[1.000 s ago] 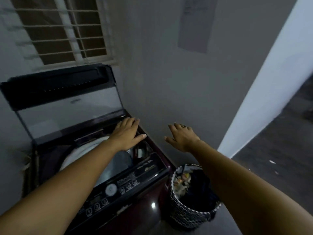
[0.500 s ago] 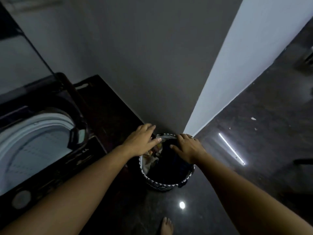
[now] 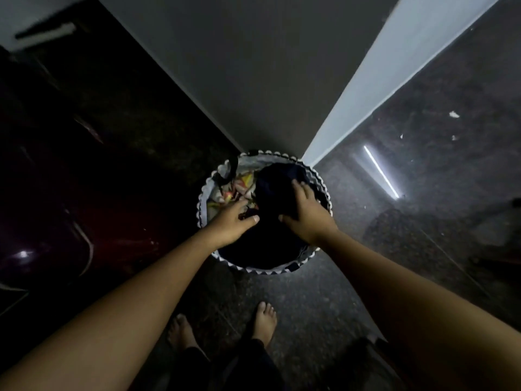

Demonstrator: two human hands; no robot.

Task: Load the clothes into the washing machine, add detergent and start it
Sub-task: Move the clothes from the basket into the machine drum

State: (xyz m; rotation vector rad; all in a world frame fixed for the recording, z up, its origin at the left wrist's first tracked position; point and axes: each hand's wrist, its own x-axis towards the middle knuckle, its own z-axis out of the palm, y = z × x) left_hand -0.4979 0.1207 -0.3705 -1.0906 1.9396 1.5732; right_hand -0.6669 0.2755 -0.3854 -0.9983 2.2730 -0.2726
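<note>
- The washing machine (image 3: 56, 210) is standing on the far left. It is looking dark and blurry, and its opening is not showing here.
- The left hand (image 3: 232, 221) is reaching into the basket (image 3: 203, 193). Its thumb is sticking out, but its fingertips are dipping in among the clothes, so I cannot tell if they are gripping anything.
- The bright clothes (image 3: 239, 187) are lying at the left side of the basket. The dark cloth (image 3: 277, 182) is partly covering them and is filling most of the basket.
- The right hand (image 3: 307, 218) is lying on top of the dark cloth. Its fingers are stretching out flat, touching the cloth but not closing round it yet.
- I am guessing the step is grabbing the first bundle. To do it well, both hands should be digging under the dark cloth and scooping it up, not pinching just the top. That way nothing is trailing or dropping on the floor (image 3: 394, 221) on the way over to the machine.
</note>
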